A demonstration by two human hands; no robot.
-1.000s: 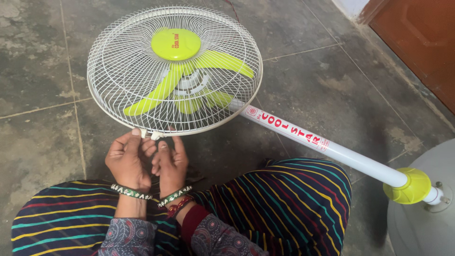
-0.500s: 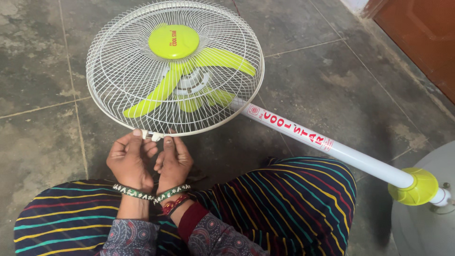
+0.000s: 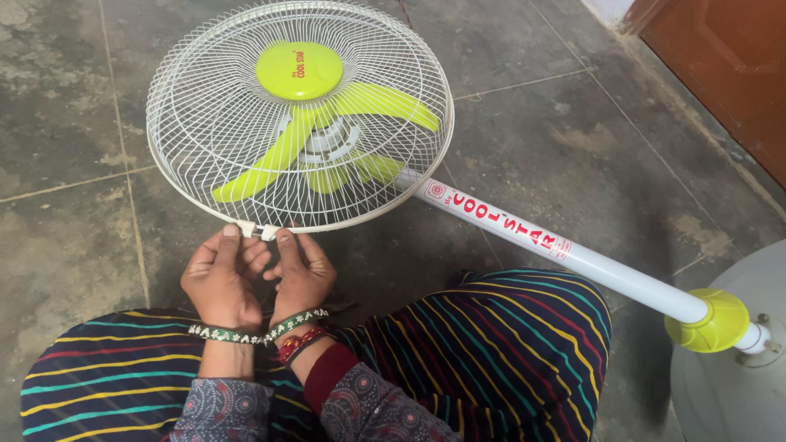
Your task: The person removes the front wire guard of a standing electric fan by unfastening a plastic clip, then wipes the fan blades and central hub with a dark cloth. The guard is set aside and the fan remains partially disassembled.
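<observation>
Change: both hands have edged up since the earlier frame.
Clip [image 3: 255, 230]: white, on grille [image 3: 205, 115] near rim.
Left hand [image 3: 219, 278]: fingers pinching clip.
Right hand [image 3: 301, 274]: thumb pressing clip, steadying it.
Fan pole [image 3: 565, 252]: flat on floor [image 3: 573, 131].

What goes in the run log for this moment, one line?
left hand: thumb on white clip | right hand: thumb on clip | fan guard: lying on floor | pole: attached

Both thumbs have crept up onto the white clip [image 3: 255, 230] at the fan guard [image 3: 205, 123] rim
</observation>
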